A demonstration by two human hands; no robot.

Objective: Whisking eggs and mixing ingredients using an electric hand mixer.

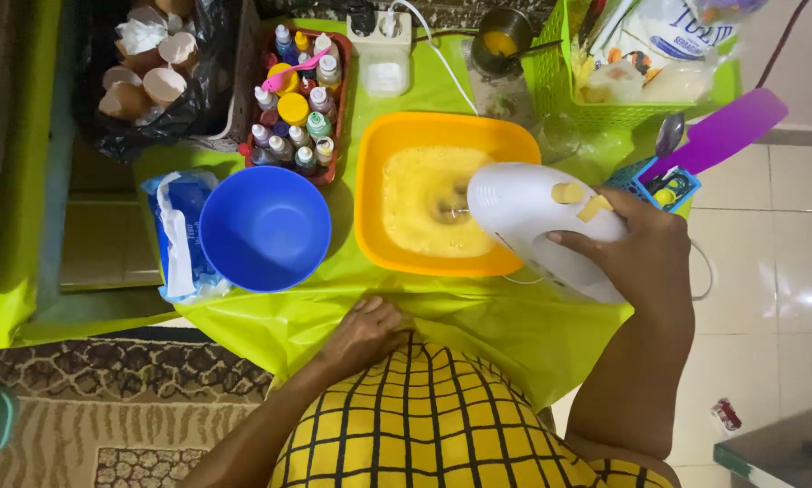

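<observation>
The right hand [645,248] is wrapped around the handle of the white hand mixer [537,217], fingers closed over the top of it and the thumb curled along the near side, a firm full-hand hold. The mixer's body runs long from the hand at the right toward the upper left, its nose out over the orange basin [374,145], and the beaters [451,213] drop from that nose into the frothy yellow batter [420,203] near the middle of the basin. So the mix lies left of the grip and a little farther from the person, with the tool's long axis pointing straight at it. The left hand [365,333] is well apart from all this, lying palm-down with loosely bent fingers on the lime-green table cover [478,316] at the near edge, against the person's yellow checked shirt [442,416]; it has hold of nothing that can be seen. Of the two, the right hand is plainly the nearer to the basin. Just left of the basin sits an empty blue bowl [264,228], with a red tray of small colouring bottles [299,95] beyond it, and a purple spatula [722,134] stands in a holder to the right.
</observation>
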